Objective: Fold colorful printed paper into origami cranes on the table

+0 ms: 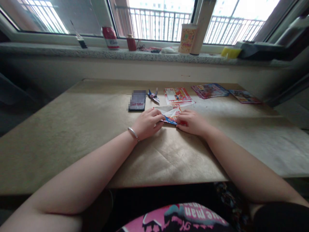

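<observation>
A sheet of printed paper (170, 112), white inside with coloured print, lies on the table between my hands, its near edge folded up and showing blue. My left hand (149, 123) pinches the left end of that fold, fingers bent over it. At the other end, my right hand (191, 123) has its fingers closed on the paper's near right corner. Parts of the sheet are hidden under my fingers. Just beyond sits a small folded paper figure (154, 96) with pointed ends, blue and white. A dark phone (137, 100) lies left of the figure.
Behind my right hand are a stack of red and white printed sheets (180, 96), a pile of colourful sheets (210, 90) and another printed sheet (245, 96). The stone windowsill (149, 56) holds a red can (110, 38), a paper cup (187, 38) and a yellow object (230, 52).
</observation>
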Action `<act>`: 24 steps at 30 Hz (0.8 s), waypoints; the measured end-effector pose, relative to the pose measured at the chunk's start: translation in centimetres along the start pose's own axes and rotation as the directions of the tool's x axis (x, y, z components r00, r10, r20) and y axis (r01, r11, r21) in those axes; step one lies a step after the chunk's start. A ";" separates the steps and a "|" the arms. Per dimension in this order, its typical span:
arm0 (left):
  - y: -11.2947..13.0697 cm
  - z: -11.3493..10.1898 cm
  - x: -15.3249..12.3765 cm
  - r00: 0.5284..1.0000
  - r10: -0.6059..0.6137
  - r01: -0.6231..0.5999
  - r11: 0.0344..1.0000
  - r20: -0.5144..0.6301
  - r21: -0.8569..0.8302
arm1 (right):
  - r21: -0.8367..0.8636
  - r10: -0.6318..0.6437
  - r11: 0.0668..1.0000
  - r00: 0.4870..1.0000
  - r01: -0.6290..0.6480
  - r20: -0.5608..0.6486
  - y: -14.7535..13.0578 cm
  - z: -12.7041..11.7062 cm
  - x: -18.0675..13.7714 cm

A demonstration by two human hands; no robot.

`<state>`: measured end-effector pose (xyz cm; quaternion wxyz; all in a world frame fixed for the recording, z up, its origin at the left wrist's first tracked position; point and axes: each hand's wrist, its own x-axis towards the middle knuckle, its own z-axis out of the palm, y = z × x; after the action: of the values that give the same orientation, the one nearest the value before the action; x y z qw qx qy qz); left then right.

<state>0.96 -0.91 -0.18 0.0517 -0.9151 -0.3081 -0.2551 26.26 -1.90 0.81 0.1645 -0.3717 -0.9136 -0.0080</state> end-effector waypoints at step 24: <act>-0.1 -0.1 -0.3 0.952 -0.171 0.155 0.984 0.255 0.083 | 0.064 0.048 0.997 0.997 -0.045 -0.060 0.7 0.5 -0.3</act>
<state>0.68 -1.05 -0.29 0.0178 -0.9100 -0.3946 -0.1259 26.75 -1.53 0.13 0.2044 -0.3871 -0.8990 0.0128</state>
